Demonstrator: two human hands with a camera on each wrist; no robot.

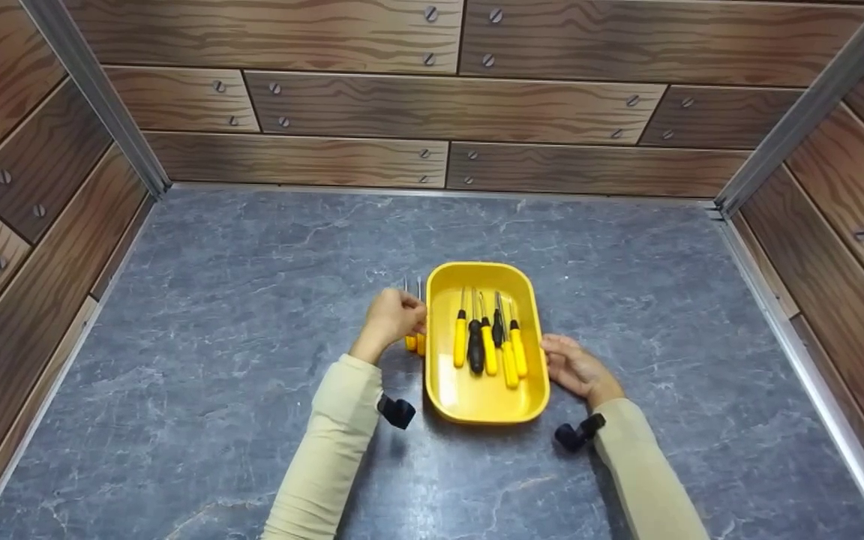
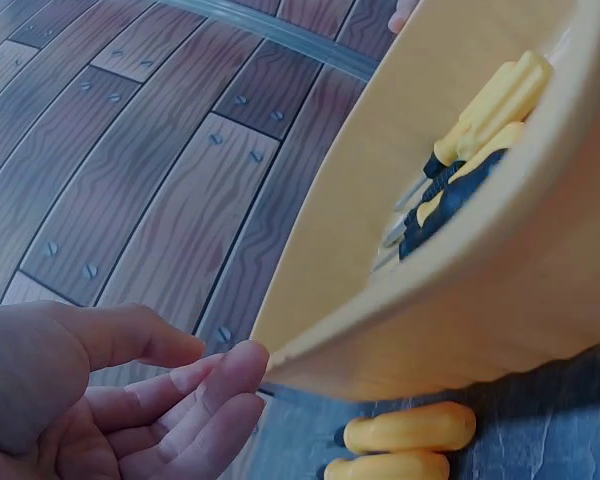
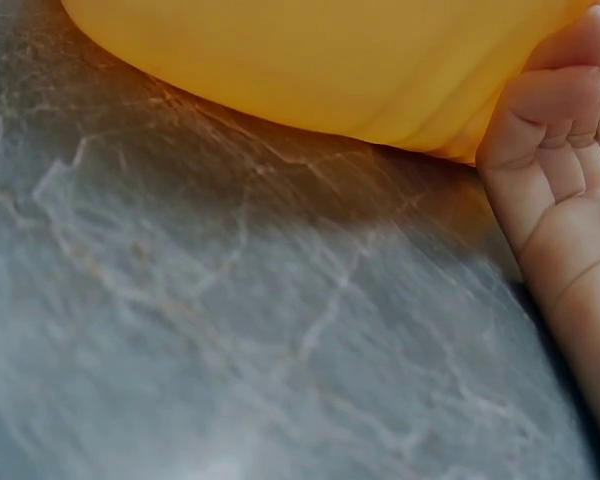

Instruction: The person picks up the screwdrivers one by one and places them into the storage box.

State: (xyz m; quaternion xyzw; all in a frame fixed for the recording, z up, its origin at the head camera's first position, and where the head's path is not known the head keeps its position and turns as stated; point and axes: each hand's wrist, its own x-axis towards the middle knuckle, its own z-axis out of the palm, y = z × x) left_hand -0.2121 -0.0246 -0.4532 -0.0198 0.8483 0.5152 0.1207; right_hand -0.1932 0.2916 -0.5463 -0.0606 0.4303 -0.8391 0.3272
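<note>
A yellow plastic tray (image 1: pixel 469 401) holds several screwdrivers (image 1: pixel 490 349) with yellow or black handles, their shafts pointing away from me. Against its left wall, my left hand (image 1: pixel 394 319) touches the rim with its fingertips. The left wrist view shows the thumb of that left hand (image 2: pixel 130 400) apart from the tray, the fingers loosely bent. Two more yellow-handled screwdrivers (image 2: pixel 410 428) lie on the table beside the tray, partly hidden by the left hand in the head view. My right hand (image 1: pixel 578 369) rests its fingers on the tray's right side; its thumb is hard to make out.
The tabletop (image 1: pixel 252 300) is grey with a marble pattern. Wood-patterned panels (image 1: pixel 447 109) wall it at the back and both sides, with metal strips (image 1: pixel 762 112) along the corners. A small black camera (image 1: pixel 397 411) sits on each wrist.
</note>
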